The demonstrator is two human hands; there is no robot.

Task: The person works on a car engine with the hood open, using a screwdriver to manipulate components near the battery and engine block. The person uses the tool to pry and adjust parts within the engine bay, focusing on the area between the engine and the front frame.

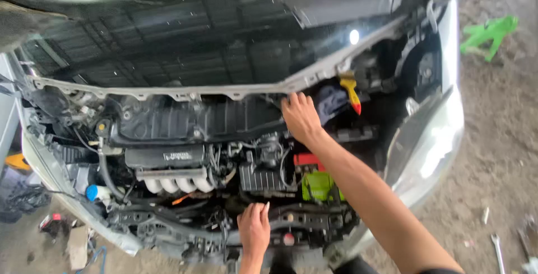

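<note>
1. Where the right hand (301,118) reaches deep, its fingers (297,103) lie together and flat on the black cowl panel (196,120) under the raised hood (168,38), gripping nothing.
2. The left hand (254,230), fingers together, presses the front crossmember (168,223).
3. That panel looks like stiff, light plastic, likely brittle at its clips; its long upper edge seems the best hold.
4. Room is tight: hoses and the intake manifold (176,181) crowd below, and a yellow-handled tool (351,89) lies near.

Daylight, dim engine bay (196,156), glaring headlight (434,150), curved, soft edges.
</note>
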